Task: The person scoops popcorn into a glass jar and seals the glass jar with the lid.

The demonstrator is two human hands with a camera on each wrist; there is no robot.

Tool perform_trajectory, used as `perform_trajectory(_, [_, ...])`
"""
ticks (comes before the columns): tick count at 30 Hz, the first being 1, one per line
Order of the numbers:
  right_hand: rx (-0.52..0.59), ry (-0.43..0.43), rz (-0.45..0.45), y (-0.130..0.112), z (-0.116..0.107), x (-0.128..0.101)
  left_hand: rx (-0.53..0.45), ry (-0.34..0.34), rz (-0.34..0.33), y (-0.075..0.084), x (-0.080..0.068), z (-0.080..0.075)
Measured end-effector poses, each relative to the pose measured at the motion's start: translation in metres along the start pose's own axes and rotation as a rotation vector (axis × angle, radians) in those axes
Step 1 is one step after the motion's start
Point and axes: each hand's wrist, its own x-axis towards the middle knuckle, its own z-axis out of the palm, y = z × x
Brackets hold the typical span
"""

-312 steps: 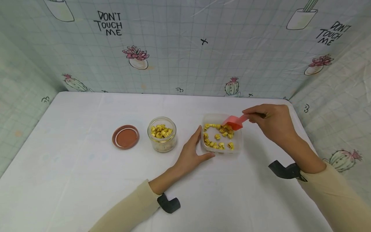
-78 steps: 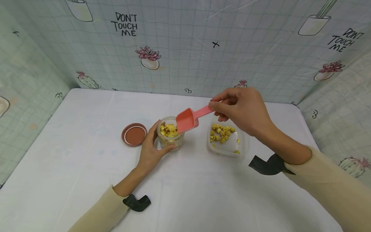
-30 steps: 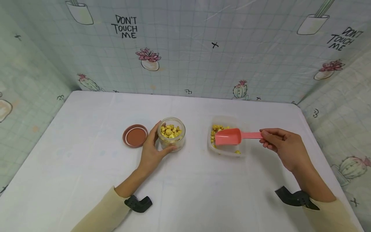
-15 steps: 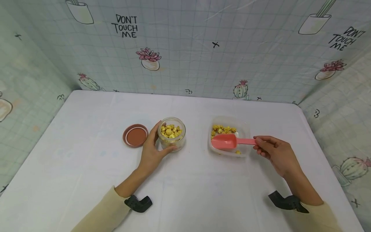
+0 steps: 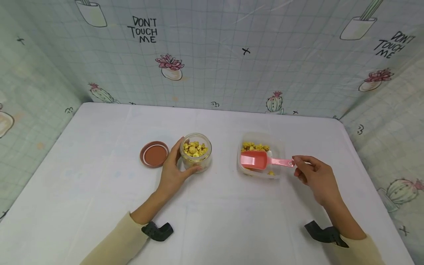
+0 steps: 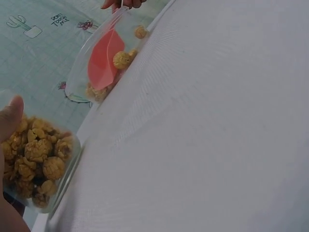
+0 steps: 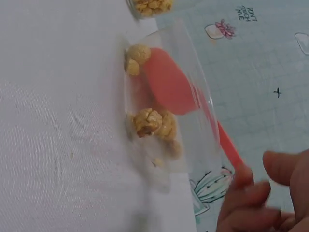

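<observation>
My left hand (image 5: 172,171) grips the side of a clear glass jar (image 5: 202,164), fingers behind it and thumb in front. The jar stands on the table, filled with yellow caramel popcorn (image 6: 38,150). To its right, a pink scoop (image 5: 254,159) lies in a clear plastic container (image 5: 281,147), its bowl over some popcorn (image 5: 256,147) and its handle across the right rim. At the handle's end is my right hand (image 5: 316,178). In the right wrist view its thumb stands apart from the handle, while a fingertip still meets the handle's tip.
A reddish-brown lid (image 5: 154,154) lies left of the jar, close to my left fingers. The white-covered table (image 5: 212,213) ends at a patterned cloth backdrop (image 5: 205,66), with more cloth along both sides.
My left hand has gone from the container to the jar. My right hand has brought the scoop from over the jar, laid it in the container and loosened its pinch on the handle.
</observation>
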Motion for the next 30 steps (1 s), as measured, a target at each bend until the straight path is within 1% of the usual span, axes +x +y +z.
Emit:
perform_trajectory(2, [-0.035,0.089,0.022,-0.005,-0.001,-0.004,0.007,-0.009,-0.019,0.002,0.0,-0.001])
perform_trajectory(4, [-0.037,0.168,0.021,-0.011,0.0,-0.011,0.018,-0.016,-0.036,0.005,0.0,-0.003])
perform_trajectory(6, [0.0,0.217,-0.017,-0.02,0.003,-0.018,0.028,-0.016,-0.045,0.008,-0.001,-0.007])
perform_trajectory(8, [0.049,0.232,-0.087,-0.03,0.008,-0.025,0.032,-0.01,-0.025,0.01,-0.002,-0.011])
perform_trajectory(9, [0.077,0.22,-0.134,-0.035,0.011,-0.028,0.03,-0.003,-0.013,0.012,-0.002,-0.014])
perform_trajectory(12, [0.146,0.154,-0.284,-0.05,0.026,-0.034,0.025,0.026,0.027,-0.001,-0.003,-0.026])
perform_trajectory(14, [0.21,0.082,-0.373,-0.058,0.038,-0.037,0.036,0.049,0.049,-0.011,-0.004,-0.035])
perform_trajectory(16, [0.285,0.003,-0.448,-0.065,0.052,-0.037,0.068,0.072,0.053,-0.022,-0.004,-0.046])
perform_trajectory(18, [0.379,-0.094,-0.506,-0.07,0.066,-0.037,0.114,0.091,0.05,-0.024,-0.005,-0.056])
perform_trajectory(21, [0.489,-0.216,-0.546,-0.074,0.088,-0.036,0.17,0.103,0.022,-0.028,-0.006,-0.07])
perform_trajectory(24, [0.54,-0.286,-0.53,-0.077,0.112,-0.034,0.205,0.111,-0.017,-0.033,-0.007,-0.082])
perform_trajectory(27, [0.534,-0.307,-0.521,-0.082,0.135,-0.037,0.215,0.115,-0.062,-0.039,-0.009,-0.091])
perform_trajectory(30, [0.503,-0.296,-0.531,-0.092,0.15,-0.044,0.218,0.113,-0.106,-0.045,-0.01,-0.096])
